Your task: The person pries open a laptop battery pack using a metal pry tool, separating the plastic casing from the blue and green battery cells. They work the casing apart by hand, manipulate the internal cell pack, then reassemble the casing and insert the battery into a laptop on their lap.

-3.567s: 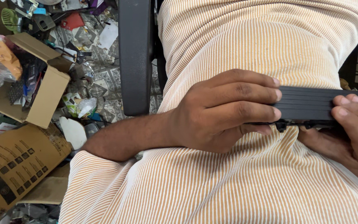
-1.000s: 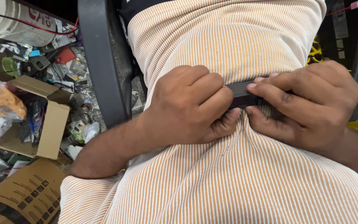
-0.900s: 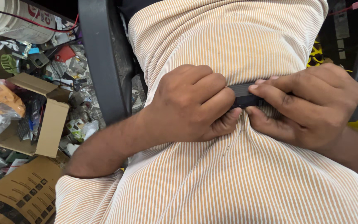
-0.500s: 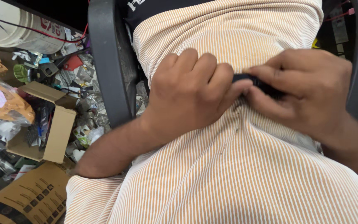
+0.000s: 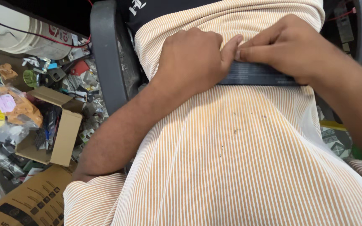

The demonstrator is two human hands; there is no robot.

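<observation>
Dark flat bar [image 5: 256, 75] pinned on my lap, left hand [image 5: 189, 58] and right hand [image 5: 285, 46] both gripping; keep it level, thumbs together.

A flat, dark slab [image 5: 254, 76] with faint lines of pale print on its face lies level across the striped cloth at the person's lap. Only its middle strip shows; both ends and the upper edge are hidden under the hands.
</observation>
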